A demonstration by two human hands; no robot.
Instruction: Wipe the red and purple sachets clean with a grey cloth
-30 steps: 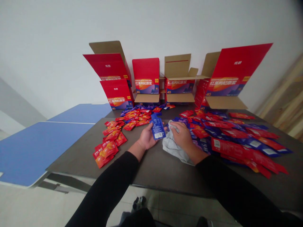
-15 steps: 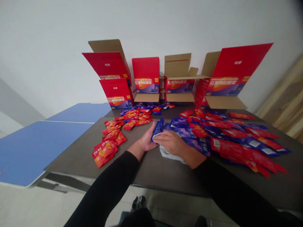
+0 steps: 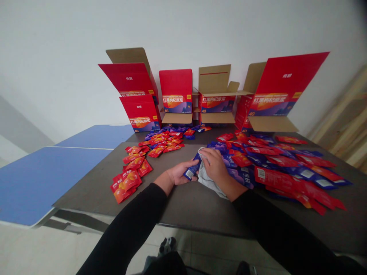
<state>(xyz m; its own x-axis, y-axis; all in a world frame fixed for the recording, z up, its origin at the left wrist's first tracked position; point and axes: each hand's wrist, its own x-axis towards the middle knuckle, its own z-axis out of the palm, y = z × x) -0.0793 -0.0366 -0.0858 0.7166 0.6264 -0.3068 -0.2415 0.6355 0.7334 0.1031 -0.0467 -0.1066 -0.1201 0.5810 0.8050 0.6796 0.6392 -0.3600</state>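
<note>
Near the middle of the dark table, my left hand is closed on a blue sachet, whose barcode end points toward me. My right hand grips a light grey cloth that wraps over the sachet's far end. The cloth hangs below the right palm down toward the tabletop. Just beyond the right hand lie more blue sachets. Left of my hands, a row of red sachets overlaps on the table.
A big mixed pile of red and blue sachets spreads across the right side. Several red cartons with flaps raised stand along the back by the wall. A smaller sachet pile lies before them. At left is a blue table.
The blue sachet has turned, so its barcode end now shows toward me. My right hand and the cloth have shifted slightly up and right; the left hand grips lower on the sachet.
</note>
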